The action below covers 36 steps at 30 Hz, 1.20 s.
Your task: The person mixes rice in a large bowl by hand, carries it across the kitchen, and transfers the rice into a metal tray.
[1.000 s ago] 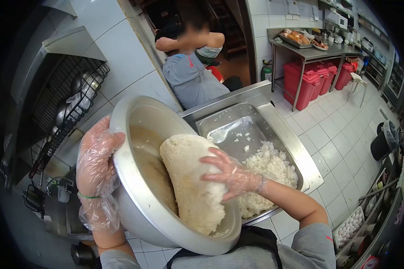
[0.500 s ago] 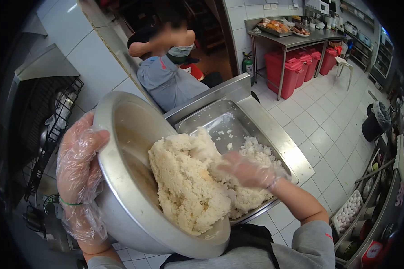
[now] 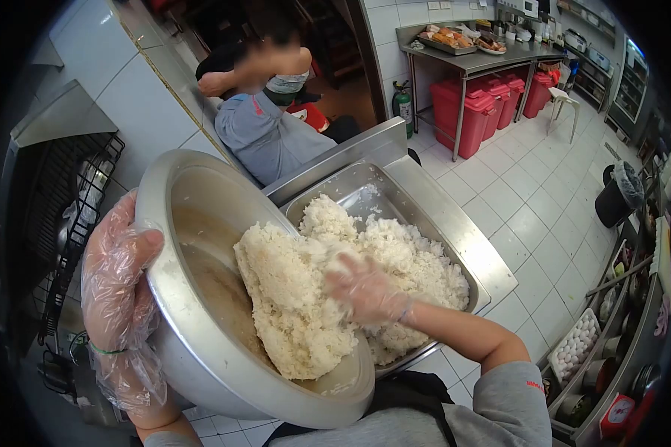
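Observation:
My left hand (image 3: 119,272), in a clear plastic glove, grips the rim of a big metal pot (image 3: 201,339). The pot is tilted over a rectangular steel pan (image 3: 414,208). A large clump of cooked rice (image 3: 291,313) sits at the pot's lower lip. Loose rice (image 3: 406,249) fills much of the pan. My right hand (image 3: 369,292), also gloved and slightly blurred, is at the rice between pot and pan, its fingers spread against the clump.
Another person in a grey shirt (image 3: 265,138) sits beyond the counter edge (image 3: 335,160). A steel table (image 3: 484,63) with food trays stands over red bins (image 3: 462,112) at the back. To the right are a tray of eggs (image 3: 574,344) and a black bin (image 3: 615,201).
More rice now lies in the pan, and the clump in the pot is smaller. My right hand has moved left, toward the pot. The pot is still tilted in my left hand.

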Tool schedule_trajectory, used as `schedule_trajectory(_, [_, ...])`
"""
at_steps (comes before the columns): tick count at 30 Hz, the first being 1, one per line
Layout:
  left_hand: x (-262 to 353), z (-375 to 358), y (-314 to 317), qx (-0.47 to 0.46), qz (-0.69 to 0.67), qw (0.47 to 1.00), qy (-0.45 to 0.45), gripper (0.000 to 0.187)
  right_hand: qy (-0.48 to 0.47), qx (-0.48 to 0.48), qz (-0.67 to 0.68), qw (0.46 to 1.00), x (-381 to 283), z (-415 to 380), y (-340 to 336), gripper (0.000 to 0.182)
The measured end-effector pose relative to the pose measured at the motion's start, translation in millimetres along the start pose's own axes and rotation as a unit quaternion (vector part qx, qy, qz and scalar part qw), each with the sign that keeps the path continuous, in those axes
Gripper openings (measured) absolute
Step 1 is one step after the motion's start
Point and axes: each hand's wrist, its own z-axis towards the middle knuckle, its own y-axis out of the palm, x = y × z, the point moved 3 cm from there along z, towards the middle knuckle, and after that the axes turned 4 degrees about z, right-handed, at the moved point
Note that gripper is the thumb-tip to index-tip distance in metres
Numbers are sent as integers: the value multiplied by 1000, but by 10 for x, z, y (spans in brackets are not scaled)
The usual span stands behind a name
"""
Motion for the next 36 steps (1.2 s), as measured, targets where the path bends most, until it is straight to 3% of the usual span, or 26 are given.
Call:
schedule_trajectory(2, [13, 10, -91, -22, 25, 999, -14, 58, 80, -33, -44, 995, 390, -100, 84, 55])
schedule_trajectory(8, [-5, 2, -123, -33, 8, 999, -14, 64, 139, 69, 46, 987, 1073, -145, 261, 50])
schedule_trajectory(12, [-54, -29, -106, -2, -9, 999, 35, 63, 293, -57, -28, 954, 1184, 122, -147, 62])
schedule_trajectory(15, [-59, -4, -133, -21, 3, 999, 30, 65, 259, -9, -58, 964, 940, 398, -171, 62])
schedule_trajectory(17, [-55, 24, -122, -28, 0, 999, 17, 68, 225, -77, -55, 970, 657, 491, -66, 62])
schedule_trajectory(20, [-43, 17, -93, -34, -13, 999, 24, 66, 260, -12, -11, 965, 659, 745, 519, 56])
schedule_trajectory(23, [-36, 21, -152, -21, 22, 999, 8, 61, 182, -5, 21, 983, 702, 495, 556, 37])
schedule_trajectory(26, [-45, 29, -185, -6, 30, 999, 12, 59, 90, 98, 82, 988, 912, 337, 512, 33])
schedule_trajectory(29, [-79, 29, -116, 45, -5, 998, 38, 58, 122, 178, 214, 953, 1066, 272, 232, 35])
schedule_trajectory(30, [-82, 43, -159, 27, 6, 999, 26, 58, 189, 195, 239, 932, 1067, 265, 100, 37])
schedule_trajectory(33, [-85, 82, -254, -14, 13, 1000, 8, 59, 223, 171, 112, 953, 1259, 291, 10, 40])
schedule_trajectory(34, [-90, 100, -228, -16, 0, 1000, 13, 59, 195, 140, 71, 968, 1273, 311, 4, 41])
schedule_trajectory(36, [-80, 132, -210, -22, -15, 1000, 11, 59, 186, 4, 14, 982, 1225, 380, -22, 48])
